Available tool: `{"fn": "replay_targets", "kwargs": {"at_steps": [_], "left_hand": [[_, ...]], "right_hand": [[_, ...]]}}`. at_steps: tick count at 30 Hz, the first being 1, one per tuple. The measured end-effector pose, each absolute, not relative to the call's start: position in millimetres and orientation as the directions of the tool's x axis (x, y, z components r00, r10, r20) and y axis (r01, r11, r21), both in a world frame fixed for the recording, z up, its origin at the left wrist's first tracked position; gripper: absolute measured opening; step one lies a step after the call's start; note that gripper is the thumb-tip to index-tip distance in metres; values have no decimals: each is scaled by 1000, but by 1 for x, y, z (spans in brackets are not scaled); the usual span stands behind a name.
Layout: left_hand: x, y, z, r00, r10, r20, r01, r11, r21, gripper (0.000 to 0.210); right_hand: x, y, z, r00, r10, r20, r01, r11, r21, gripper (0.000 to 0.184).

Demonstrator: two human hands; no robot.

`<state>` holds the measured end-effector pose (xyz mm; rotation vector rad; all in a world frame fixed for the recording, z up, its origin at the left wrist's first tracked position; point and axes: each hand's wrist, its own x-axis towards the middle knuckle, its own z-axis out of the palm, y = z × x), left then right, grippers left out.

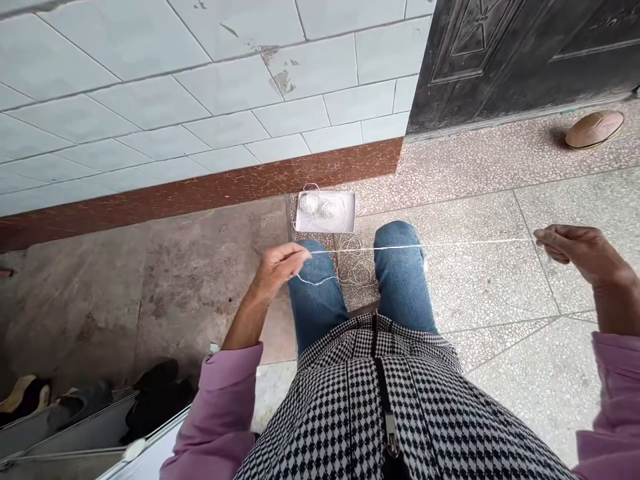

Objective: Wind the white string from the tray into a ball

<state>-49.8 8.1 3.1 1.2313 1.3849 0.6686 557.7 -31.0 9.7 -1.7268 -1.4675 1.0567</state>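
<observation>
A white cord (400, 247) runs taut and nearly level across my knees, from one hand to the other. My left hand (284, 263) pinches it above the left knee, and a slack tail droops below that hand. Far out to the right, my right hand (575, 248) is closed on the cord's other end, fingertips pressed together. Loose loops of cord (356, 267) lie on the floor between my knees. Just beyond them sits a shallow white box (350, 212) with two white balls of cord (319, 205) inside.
A tiled wall (210, 100) with a brown base strip stands ahead, and a dark panelled door (500, 60) is at the upper right. A tan rounded object (595, 129) rests on the floor near the door. Shoes (155, 400) sit on a rack at the lower left.
</observation>
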Motion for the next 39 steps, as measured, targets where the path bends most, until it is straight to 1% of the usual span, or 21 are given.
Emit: {"fn": "replay_targets", "kwargs": {"at_steps": [2,3,4,5,6,8,9,10,11,13,16,20,21,25,28,30,33,34,35,37,39], "left_hand": [[-28,4,1,249,894,-374,303,295,906,31],[-12,2,1,309,873,-377,303,285,909,31],[3,0,1,374,850,-370,297,268,916,32],[19,-2,1,425,835,-349,287,242,927,33],[32,-3,2,459,829,-319,274,209,939,33],[49,-5,5,493,832,-254,249,144,958,34],[52,-6,6,500,835,-228,242,118,963,35],[51,-6,8,507,836,-209,240,97,966,35],[48,-5,9,512,836,-196,243,78,967,35],[35,-4,10,518,835,-186,257,55,965,34],[16,-4,7,493,847,-202,278,67,958,35],[11,-7,4,449,859,-244,293,117,949,39],[12,-7,4,444,861,-247,296,119,948,39],[3,-8,3,361,901,-241,313,126,941,35],[-16,-11,-4,309,922,-233,362,112,925,30],[-20,-14,-8,299,922,-246,453,90,887,27],[1,-22,-3,247,947,-203,554,34,832,15],[14,-25,1,244,954,-175,547,14,837,23],[29,-28,6,271,949,-163,511,1,859,32],[57,-33,15,423,875,-236,379,65,923,40],[73,-34,20,532,798,-283,280,150,948,29]], "right_hand": [[548,-15,7,182,983,-21,660,-137,-738,49],[529,-8,6,200,978,51,733,-115,-671,48],[502,-2,7,169,981,94,770,-72,-634,46],[468,0,8,126,987,102,757,-29,-653,46],[431,0,10,50,996,75,681,21,-732,45],[356,-10,12,-215,976,16,469,117,-875,45],[324,-17,12,-338,941,16,368,148,-918,44],[300,-25,11,-407,913,23,292,154,-944,43],[283,-33,9,-425,905,24,247,141,-959,41],[275,-42,4,-399,917,19,211,112,-971,40],[306,-40,-3,-316,949,-15,234,63,-970,46],[350,-27,-7,-122,990,-65,298,-26,-954,53],[355,-26,-7,-129,988,-88,308,-45,-950,54],[372,-30,1,-305,930,-203,311,-104,-945,54],[390,-30,8,-169,967,-192,327,-129,-936,53],[391,-30,11,-138,975,-174,355,-116,-928,53],[363,-33,10,-285,945,-162,372,-47,-927,50],[348,-36,9,-336,929,-152,373,-17,-928,48],[334,-38,9,-374,917,-137,370,12,-929,45],[310,-41,8,-417,903,-102,354,58,-933,42],[302,-40,9,-440,894,-85,322,68,-944,41]]}}
